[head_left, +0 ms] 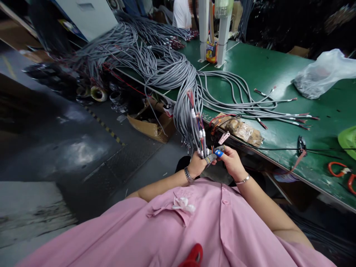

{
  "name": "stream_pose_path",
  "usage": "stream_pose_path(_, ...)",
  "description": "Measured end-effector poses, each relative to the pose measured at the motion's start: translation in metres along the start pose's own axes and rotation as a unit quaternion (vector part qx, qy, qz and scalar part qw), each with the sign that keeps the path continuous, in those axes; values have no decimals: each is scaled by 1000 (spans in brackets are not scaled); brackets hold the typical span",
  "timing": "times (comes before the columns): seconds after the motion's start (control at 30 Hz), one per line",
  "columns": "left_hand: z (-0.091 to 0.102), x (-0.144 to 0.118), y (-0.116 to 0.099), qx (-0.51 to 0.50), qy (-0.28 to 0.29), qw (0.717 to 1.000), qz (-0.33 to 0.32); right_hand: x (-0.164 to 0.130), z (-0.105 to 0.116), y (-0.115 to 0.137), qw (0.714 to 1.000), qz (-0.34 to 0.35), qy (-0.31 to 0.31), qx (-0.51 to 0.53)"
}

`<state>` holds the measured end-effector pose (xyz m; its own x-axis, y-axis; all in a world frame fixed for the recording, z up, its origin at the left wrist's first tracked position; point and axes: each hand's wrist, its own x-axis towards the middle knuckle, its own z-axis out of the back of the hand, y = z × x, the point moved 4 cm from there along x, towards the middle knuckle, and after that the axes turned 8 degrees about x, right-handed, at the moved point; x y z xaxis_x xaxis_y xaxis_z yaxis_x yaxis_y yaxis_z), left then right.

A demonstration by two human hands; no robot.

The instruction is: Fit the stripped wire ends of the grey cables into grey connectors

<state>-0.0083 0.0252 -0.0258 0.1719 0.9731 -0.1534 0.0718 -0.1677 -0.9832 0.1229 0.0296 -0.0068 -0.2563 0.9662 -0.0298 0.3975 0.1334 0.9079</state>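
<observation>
The fingertips of both hands meet on the coloured wire ends (204,146) of a grey cable bundle (185,96) that hangs off the table edge; the left hand (198,163) is curled closed around the lowest leads, its thumb and forefinger capped in grey finger cots; the right hand (232,161) pinches in from the other side, one fingertip wearing a blue cot (218,152), and it seems to grip a single lead, though which one is too small to tell. Just above the hands, white sleeves (200,132) already sit on several leads, so part of this bundle looks worked, by my judgement; the leads under the fingers appear to be the ones in hand. Further out, a fan of separate grey cables (261,107) with red-tipped ends lies spread on the green table (267,70); beside the bundle lies a taped brown packet (241,129); a large heap of grey cables (133,48) stretches behind, so much work seems left. A clear plastic bag (322,74) lies at the far right; a cardboard box (151,124) stands on the floor below; another person in white (181,13) sits at the far end.
</observation>
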Motion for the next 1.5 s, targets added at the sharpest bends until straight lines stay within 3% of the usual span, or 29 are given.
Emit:
stream_pose_path(0.17, 5, 2, 0, 29, 47, 998, 27, 4, -2, 4, 999, -16, 17, -30)
stream_pose_path(0.4, 1, 5, 1, -59, -35, 997, 32, 3, 0, -4, 997, -20, -70, -20)
stream_pose_path(0.5, 0, 5, 1, -62, -41, 997, 27, 2, 2, -5, 997, -23, -70, -12)
stream_pose_path(0.67, 2, 6, -3, -78, -34, 996, 30, 4, 25, -14, 993, -66, -58, 77)
stream_pose_path(0.83, -1, 12, -13, -103, 5, 993, 49, 22, 51, -22, 968, -120, -118, 189)
stream_pose_path(0.9, -4, 15, -17, -101, 21, 993, 54, 31, 48, -20, 969, -121, -97, 190)
stream_pose_path(0.97, -8, 17, -20, -96, 28, 993, 55, 37, 43, -15, 979, -77, -91, 163)
stream_pose_path(1.07, -11, 19, -22, -84, 31, 994, 60, 38, 41, -8, 983, 33, -158, 82)
stream_pose_path(1.13, -12, 19, -23, -75, 33, 995, 64, 37, 40, -7, 978, 69, -191, 52)
stream_pose_path(1.3, -14, 20, -21, -68, 34, 995, 71, 44, 31, -16, 974, -14, -144, 175)
stream_pose_path(1.5, -15, 21, -18, -53, 33, 996, 64, 49, 25, -14, 951, -24, -172, 256)
